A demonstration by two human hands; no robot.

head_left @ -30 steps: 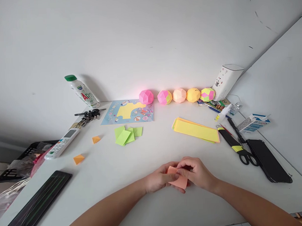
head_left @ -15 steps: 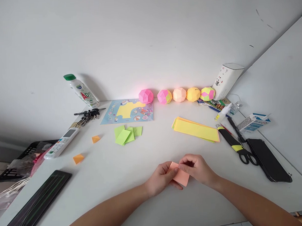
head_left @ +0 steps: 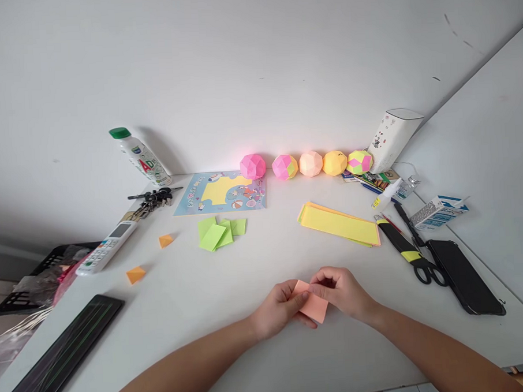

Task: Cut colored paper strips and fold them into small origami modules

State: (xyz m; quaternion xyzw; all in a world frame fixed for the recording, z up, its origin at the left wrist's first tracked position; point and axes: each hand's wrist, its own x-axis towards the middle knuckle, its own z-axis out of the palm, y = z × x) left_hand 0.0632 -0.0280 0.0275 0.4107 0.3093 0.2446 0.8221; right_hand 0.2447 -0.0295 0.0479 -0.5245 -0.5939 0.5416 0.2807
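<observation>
Surface: smooth white tabletop point(head_left: 256, 265), pushed against a plain pale-grey wall point(head_left: 256, 75); a flat white panel point(head_left: 493, 145) bounds the right side. The wall carries a few short dark marks at upper right.

Hands: over the near middle of the tabletop. Left hand point(head_left: 277, 311) grasps a salmon-pink paper square point(head_left: 315, 309) between thumb and fingers; right hand point(head_left: 346, 293) pinches its upper edge. The square is tilted, held between the two hands.

Back edge: five faceted paper balls point(head_left: 311, 164) in a row by the wall, leftmost bright pink, overlapping the corner of a blue printed card point(head_left: 186, 206) with a yellow centre. A white plastic bottle with a green cap point(head_left: 145, 160) stands left of the card.

Left: white handheld remote point(head_left: 108, 249); two small folded orange paper pieces point(head_left: 135, 275); glossy black flat panel point(head_left: 64, 355) at the near edge. A black plastic basket point(head_left: 79, 246) sits beyond the table's left edge.

Mid-table: overlapping light-green paper squares point(head_left: 213, 237); to their right, a fanned stack of long paper strips point(head_left: 338, 224), yellow uppermost.

Right: black-and-lime scissors point(head_left: 409, 257) beside a black phone-shaped slab point(head_left: 464, 276).
</observation>
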